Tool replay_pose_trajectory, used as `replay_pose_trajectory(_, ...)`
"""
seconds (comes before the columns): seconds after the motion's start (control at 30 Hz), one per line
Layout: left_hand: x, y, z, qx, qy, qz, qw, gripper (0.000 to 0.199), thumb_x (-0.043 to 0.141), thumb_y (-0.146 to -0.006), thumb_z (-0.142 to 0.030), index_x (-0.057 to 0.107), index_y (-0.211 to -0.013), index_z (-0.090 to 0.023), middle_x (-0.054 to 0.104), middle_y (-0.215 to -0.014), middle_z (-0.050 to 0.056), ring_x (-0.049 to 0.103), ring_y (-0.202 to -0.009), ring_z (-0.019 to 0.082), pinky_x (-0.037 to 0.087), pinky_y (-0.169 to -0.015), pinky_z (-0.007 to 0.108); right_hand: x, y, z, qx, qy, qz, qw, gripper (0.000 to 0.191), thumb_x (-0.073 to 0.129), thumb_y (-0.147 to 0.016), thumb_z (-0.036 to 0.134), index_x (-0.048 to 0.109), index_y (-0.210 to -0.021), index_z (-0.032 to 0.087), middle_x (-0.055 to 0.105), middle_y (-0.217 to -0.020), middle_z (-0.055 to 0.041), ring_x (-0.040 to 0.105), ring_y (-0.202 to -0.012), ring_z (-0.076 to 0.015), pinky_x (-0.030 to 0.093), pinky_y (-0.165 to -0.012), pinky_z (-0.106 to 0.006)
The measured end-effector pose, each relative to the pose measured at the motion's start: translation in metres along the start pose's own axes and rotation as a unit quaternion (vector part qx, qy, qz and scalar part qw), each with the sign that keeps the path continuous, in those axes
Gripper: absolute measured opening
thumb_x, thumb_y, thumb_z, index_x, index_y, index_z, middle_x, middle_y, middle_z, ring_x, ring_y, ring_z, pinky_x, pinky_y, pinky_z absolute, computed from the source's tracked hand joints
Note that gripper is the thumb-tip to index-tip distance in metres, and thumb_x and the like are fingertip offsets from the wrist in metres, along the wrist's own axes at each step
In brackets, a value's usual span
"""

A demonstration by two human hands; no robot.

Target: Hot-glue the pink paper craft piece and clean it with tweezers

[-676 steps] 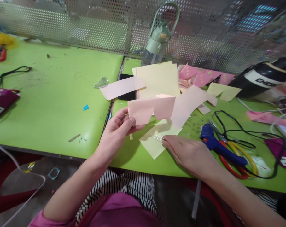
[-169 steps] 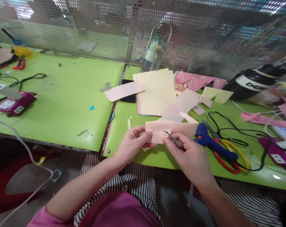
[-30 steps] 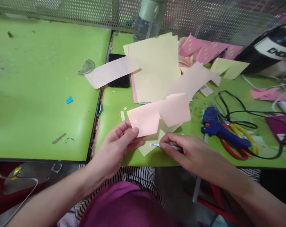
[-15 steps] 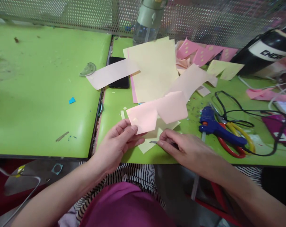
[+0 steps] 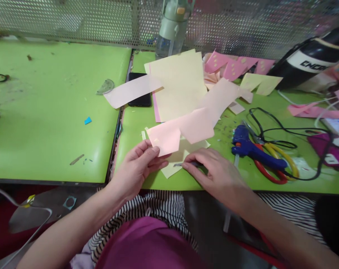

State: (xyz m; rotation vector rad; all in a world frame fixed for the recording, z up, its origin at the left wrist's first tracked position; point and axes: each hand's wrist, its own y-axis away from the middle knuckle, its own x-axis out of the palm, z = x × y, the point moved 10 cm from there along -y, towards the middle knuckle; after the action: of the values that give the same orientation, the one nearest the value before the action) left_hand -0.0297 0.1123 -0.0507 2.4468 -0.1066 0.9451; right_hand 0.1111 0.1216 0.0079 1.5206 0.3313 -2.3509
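Note:
Between thumb and fingers, my left hand (image 5: 142, 164) grips a pale pink paper cut-out (image 5: 166, 141) with a V-shaped notch along its near edge. The cut-out is tilted above the table. My right hand (image 5: 211, 166) is closed around slim tweezers (image 5: 178, 164), their metal tip pointing left and most of their body hidden by my fingers. Below that tip lies a pale yellow paper piece (image 5: 169, 172), partly covered by the pink cut-out and my hands. I cannot make out whether anything is between the tips.
Yellow sheets (image 5: 180, 86), a pale strip (image 5: 132, 91) and a black phone (image 5: 141, 98) lie beyond my hands. To the right are a blue glue gun (image 5: 253, 149), scissors (image 5: 270, 175) and black cable. A clear bottle (image 5: 172, 35) and black bottle (image 5: 306, 61) stand behind.
The view has shifted slightly. My right hand has moved a little left with the tweezers, over the yellow piece. My left hand keeps its hold on the pink cut-out.

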Motion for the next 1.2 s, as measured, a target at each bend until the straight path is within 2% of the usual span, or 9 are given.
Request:
replay_pose_trajectory(0.33, 0.000, 0.002, -0.002, 0.011, -0.009, -0.006, 1.000, 0.018, 0.065, -0.085, -0.018, 0.067, -0.104, -0.018, 0.073, -0.102, 0.007, 0.070, -0.095, 0.018, 0.056, -0.088, 0.032, 0.004, 0.005, 0.001, -0.018, -0.012, -0.033, 0.999, 0.020, 0.052, -0.093, 0.035, 0.059, -0.080, 0.021, 0.066, -0.084, -0.0064, 0.057, -0.086, -0.0226, 0.044, -0.077, -0.037)
replay_pose_trajectory(0.77, 0.000, 0.000, -0.004, 0.022, -0.016, -0.005, 1.000, 0.017, 0.061, -0.087, -0.015, 0.066, -0.103, -0.015, 0.072, -0.103, 0.008, 0.069, -0.094, 0.018, 0.057, -0.088, 0.035, 0.004, 0.004, 0.008, -0.034, -0.002, -0.039, 0.999, 0.019, 0.054, -0.093, 0.032, 0.058, -0.080, 0.019, 0.064, -0.081, -0.0053, 0.057, -0.083, -0.0220, 0.044, -0.074, -0.036)
replay_pose_trajectory(1.0, 0.001, -0.001, -0.005, 0.030, -0.004, 0.000, 1.000, 0.015, 0.060, -0.087, -0.013, 0.066, -0.102, -0.013, 0.073, -0.101, 0.009, 0.070, -0.092, 0.017, 0.057, -0.089, 0.033, 0.004, 0.004, 0.007, -0.027, -0.009, -0.045, 0.999, 0.019, 0.054, -0.092, 0.035, 0.060, -0.082, 0.020, 0.066, -0.084, -0.0054, 0.059, -0.085, -0.0220, 0.046, -0.074, -0.036)
replay_pose_trajectory(1.1, -0.001, -0.001, -0.006, 0.031, 0.005, -0.007, 0.999, 0.014, 0.061, -0.087, -0.013, 0.066, -0.100, -0.013, 0.073, -0.101, 0.009, 0.071, -0.091, 0.017, 0.058, -0.088, 0.032, -0.011, 0.012, 0.010, -0.032, 0.001, -0.073, 0.997, 0.016, 0.054, -0.092, 0.034, 0.061, -0.084, 0.021, 0.066, -0.084, -0.0046, 0.060, -0.083, -0.0206, 0.047, -0.072, -0.034)
replay_pose_trajectory(1.2, -0.003, 0.002, -0.007, 0.029, 0.017, -0.019, 0.999, 0.014, 0.062, -0.085, -0.012, 0.067, -0.099, -0.014, 0.073, -0.102, 0.008, 0.072, -0.092, 0.018, 0.059, -0.086, 0.029, -0.048, 0.031, -0.005, 0.004, 0.028, -0.122, 0.992, 0.015, 0.053, -0.092, 0.033, 0.060, -0.083, 0.023, 0.066, -0.083, -0.0035, 0.061, -0.078, -0.0190, 0.048, -0.069, -0.032)
